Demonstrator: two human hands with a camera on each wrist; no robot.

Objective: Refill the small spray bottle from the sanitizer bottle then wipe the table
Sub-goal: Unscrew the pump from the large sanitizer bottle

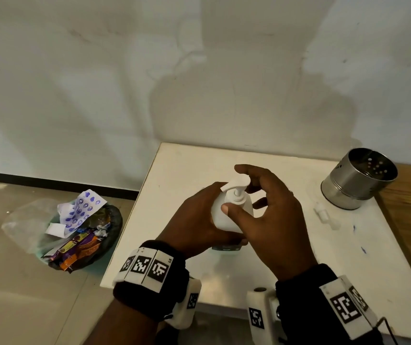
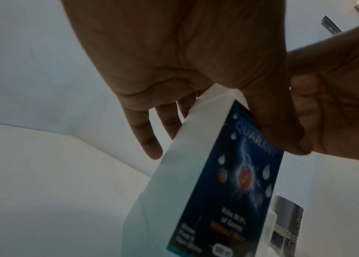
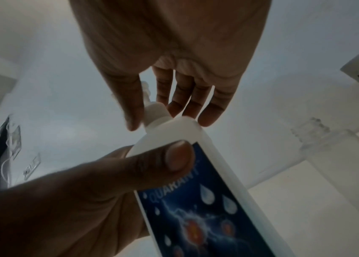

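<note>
Wrist bands with printed markers (image 1: 147, 266), two, one per wrist, nearest the camera at the table's near edge. Left hand (image 1: 194, 220), one: grip wrapped round the body of the sanitizer bottle (image 1: 224, 215), thumb pressed on the front just above the blue label (image 3: 196, 217). Sanitizer bottle, one: white, flat-sided, standing on the white table (image 1: 189, 160) near its middle, long axis close to upright with the neck leaning slightly away from the person. Right hand (image 1: 269, 215), one: grip loosely curved above and around the pump head (image 1: 236, 185), fingertips (image 3: 209, 120) at the bottle's shoulder, thumb beside the collar; whether it has actually closed on the collar cannot be told. Pump head, one, still seated on the neck, spout pointing to the table's left edge; it lies directly under the right hand, which is the nearer one for unscrewing. Small spray bottle (image 3: 337, 156), one: clear, neck open and threaded, standing toward the table's right edge. Small white piece (image 1: 321, 212), one, lying beside it, possibly its sprayer cap. Perforated steel canister (image 1: 358, 178), one, at the far right corner. Rubbish bag (image 1: 82, 235), one, on the floor left of the table.
</note>
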